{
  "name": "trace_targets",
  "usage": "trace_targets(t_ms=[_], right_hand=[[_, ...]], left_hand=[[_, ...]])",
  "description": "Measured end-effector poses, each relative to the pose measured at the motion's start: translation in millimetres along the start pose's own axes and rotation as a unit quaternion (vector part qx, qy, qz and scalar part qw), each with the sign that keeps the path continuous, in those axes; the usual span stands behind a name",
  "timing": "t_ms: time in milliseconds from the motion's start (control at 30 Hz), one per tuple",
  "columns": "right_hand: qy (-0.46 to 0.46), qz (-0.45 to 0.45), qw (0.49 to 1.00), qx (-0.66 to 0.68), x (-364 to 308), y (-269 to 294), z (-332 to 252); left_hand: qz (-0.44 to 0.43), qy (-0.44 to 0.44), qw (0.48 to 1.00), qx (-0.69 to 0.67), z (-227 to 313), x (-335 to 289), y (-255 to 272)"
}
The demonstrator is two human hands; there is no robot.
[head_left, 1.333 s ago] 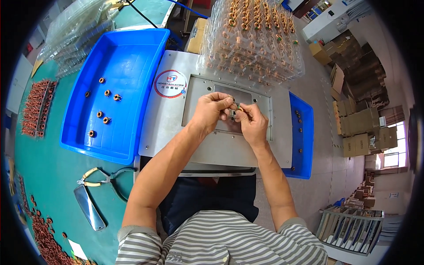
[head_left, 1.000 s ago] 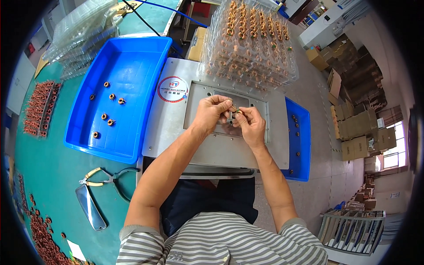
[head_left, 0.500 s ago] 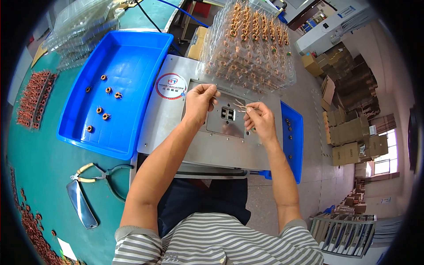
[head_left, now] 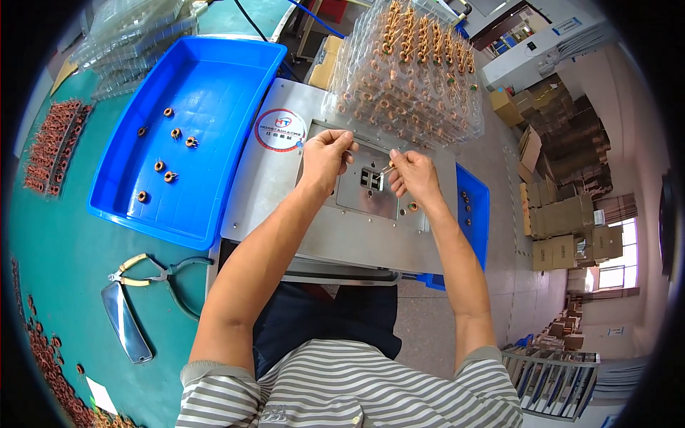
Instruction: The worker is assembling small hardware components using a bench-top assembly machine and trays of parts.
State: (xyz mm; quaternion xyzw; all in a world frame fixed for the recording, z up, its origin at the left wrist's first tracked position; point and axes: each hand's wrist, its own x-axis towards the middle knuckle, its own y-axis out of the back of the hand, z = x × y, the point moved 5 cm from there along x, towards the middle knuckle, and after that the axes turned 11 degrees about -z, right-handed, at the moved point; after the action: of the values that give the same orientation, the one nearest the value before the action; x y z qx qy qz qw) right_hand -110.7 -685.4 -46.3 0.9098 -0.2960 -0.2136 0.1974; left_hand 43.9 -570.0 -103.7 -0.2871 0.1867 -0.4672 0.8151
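Your right hand (head_left: 415,175) pinches thin copper-coloured wires (head_left: 387,170) near the metal plate's (head_left: 357,202) square opening (head_left: 367,174), where a slack grip could let them snag; left hand's (head_left: 324,160) thumb and finger pressed together, contents unclear.

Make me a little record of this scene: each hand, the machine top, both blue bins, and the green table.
Left hand: thumb and fingertips together; anything held is too small to tell
Right hand: pinching thin copper-coloured wires
Metal machine top: has a square opening near the wires
Left blue bin: seven small coils
Right blue bin: partly in view, a few coils visible
Green table: pliers, phone, heaped coils
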Motion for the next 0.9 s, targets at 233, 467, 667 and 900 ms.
trace_targets(t_ms=[233, 467, 667, 900], right_hand=[[-0.008, -0.003, 1.000, 0.007, 4, -11, 7], [-0.023, -0.008, 1.000, -0.003, 6, -29, 20], [0.024, 0.011, 0.993, -0.116, 1, -33, 13], [0.089, 0.059, 0.961, -0.257, 4, -42, 13]], left_hand=[[0.000, 0.010, 1.000, 0.011, 2, 0, -1], [0.004, 0.022, 1.000, 0.014, 1, -2, -2], [0.001, 0.025, 1.000, 0.015, 0, -2, 0], [-0.003, 0.029, 0.999, 0.027, -2, -3, -1]])
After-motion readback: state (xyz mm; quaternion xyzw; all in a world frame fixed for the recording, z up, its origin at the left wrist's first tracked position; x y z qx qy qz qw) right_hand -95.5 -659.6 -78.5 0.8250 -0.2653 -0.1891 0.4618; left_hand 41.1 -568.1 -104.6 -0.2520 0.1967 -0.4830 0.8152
